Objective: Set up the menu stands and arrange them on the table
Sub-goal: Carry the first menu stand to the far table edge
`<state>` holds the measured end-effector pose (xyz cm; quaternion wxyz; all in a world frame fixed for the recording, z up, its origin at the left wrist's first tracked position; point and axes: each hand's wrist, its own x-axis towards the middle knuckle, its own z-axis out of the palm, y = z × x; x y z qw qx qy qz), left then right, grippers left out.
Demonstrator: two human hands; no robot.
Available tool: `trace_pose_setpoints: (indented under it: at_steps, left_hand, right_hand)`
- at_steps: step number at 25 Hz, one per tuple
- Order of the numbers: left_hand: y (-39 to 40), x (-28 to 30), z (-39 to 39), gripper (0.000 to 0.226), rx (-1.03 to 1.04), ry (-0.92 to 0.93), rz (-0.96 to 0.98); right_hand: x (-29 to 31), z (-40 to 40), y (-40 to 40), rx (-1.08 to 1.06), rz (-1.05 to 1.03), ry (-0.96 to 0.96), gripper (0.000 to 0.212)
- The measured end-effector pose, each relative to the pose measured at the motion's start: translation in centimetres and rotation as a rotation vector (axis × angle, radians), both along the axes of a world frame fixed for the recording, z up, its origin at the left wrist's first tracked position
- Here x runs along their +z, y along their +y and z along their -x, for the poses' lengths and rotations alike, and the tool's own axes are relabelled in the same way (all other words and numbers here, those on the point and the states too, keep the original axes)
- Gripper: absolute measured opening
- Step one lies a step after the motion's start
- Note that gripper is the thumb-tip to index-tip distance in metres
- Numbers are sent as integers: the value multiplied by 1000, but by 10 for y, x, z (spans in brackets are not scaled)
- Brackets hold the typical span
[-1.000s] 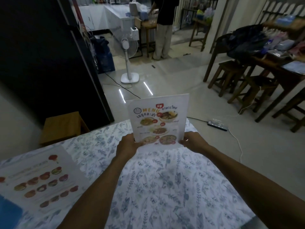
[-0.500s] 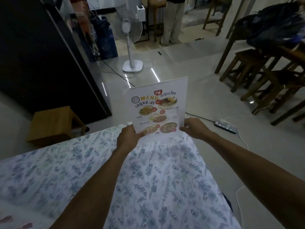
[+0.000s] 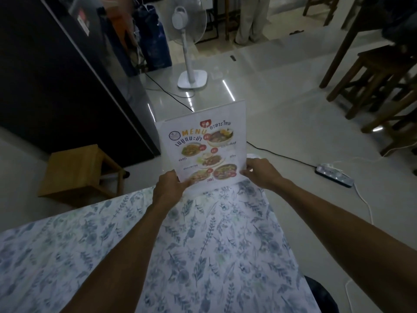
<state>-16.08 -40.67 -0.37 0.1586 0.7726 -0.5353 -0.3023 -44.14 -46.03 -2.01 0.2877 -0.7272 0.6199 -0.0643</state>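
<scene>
- Dim light is seen over a pale tiled floor [image 3: 282,114], on which a white pedestal fan [image 3: 188,37] is stood, with dark wooden stools [image 3: 374,71] at the far right and a light wooden stool [image 3: 79,172] at the left.
- A power strip [image 3: 334,175] with its cable is laid on the floor to the right of the worktop.
- The near field is filled by the worktop [image 3: 203,256], which is covered by a cloth printed with blue-grey leaves.
- A menu stand [image 3: 203,145] is held upright at the worktop's far edge, its printed face with food photos and the word "MENU" turned toward the camera; whether its base is touching the cloth cannot be told.
- A clear panel is seen rising above and behind the printed sheet, its top right corner standing higher than the paper.
- The left hand [image 3: 168,188] is placed at the stand's lower left corner, fingers closed on that edge, with the thumb laid over the front of the sheet.
- The right hand [image 3: 259,172] is placed at the lower right corner, fingers curled around the edge and gripping it.
- Both bare forearms are stretched forward over the cloth, converging from the lower corners of the view toward the stand, with the wrists held nearly straight.
</scene>
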Motion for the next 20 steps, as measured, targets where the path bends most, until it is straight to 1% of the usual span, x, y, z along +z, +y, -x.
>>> trace_pose_setpoints:
  at_steps: [6, 8, 11, 15, 20]
  left_hand:
    - [-13, -9, -1, 53, 27, 64, 16]
    - [-11, -10, -1, 53, 48, 75, 14]
    - [-10, -7, 3, 56, 71, 118, 34]
    - [-9, 1, 3, 71, 74, 193, 79]
    - [1, 13, 4, 74, 64, 149, 77]
  right_hand:
    - [-20, 0, -11, -24, 75, -40, 22]
    - [-26, 1, -8, -34, 66, -69, 22]
    - [-28, 2, -4, -42, 11, -76, 26]
    - [-23, 4, -2, -97, -21, -113, 32]
    - [-9, 10, 12, -168, -19, -112, 44]
